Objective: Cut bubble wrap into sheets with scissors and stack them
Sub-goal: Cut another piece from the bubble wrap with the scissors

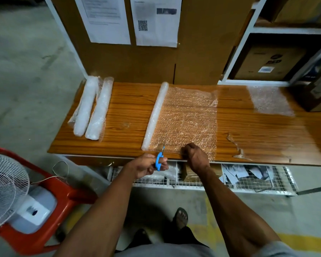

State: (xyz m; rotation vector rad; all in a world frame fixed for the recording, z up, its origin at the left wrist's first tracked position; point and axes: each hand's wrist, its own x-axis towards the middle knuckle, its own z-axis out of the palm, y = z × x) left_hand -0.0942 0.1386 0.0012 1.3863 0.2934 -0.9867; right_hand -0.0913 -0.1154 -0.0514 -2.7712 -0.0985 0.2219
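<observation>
Wooden bench [130,115], seen from above by the person standing at its near edge. A partly unrolled roll of bubble wrap [155,115] lies across the middle of the bench, its loose sheet [189,115] spread flat to the right of the rolled part and reaching the near edge.

Left hand [146,166] grips the blue-handled scissors [160,158], fingers curled through the loops. The blades point away from the person and meet the near edge of the sheet, just beside the rolled part. Whether the blades are parted cannot be told.

Right hand [195,156] is curled and pinches the near edge of the sheet at the bench's front rim, a little right of the scissors.

A cut sheet [269,101] lies flat at the far right of the bench, well apart from the roll. Two more full rolls [91,108] lie side by side at the left end of the bench.

A scrap of clear film [236,145] sits on the bench between the spread sheet and the right end. A white fan [6,184] rests on a red plastic chair [63,193] at lower left. Printed papers [130,19] hang on the brown board behind the bench.
</observation>
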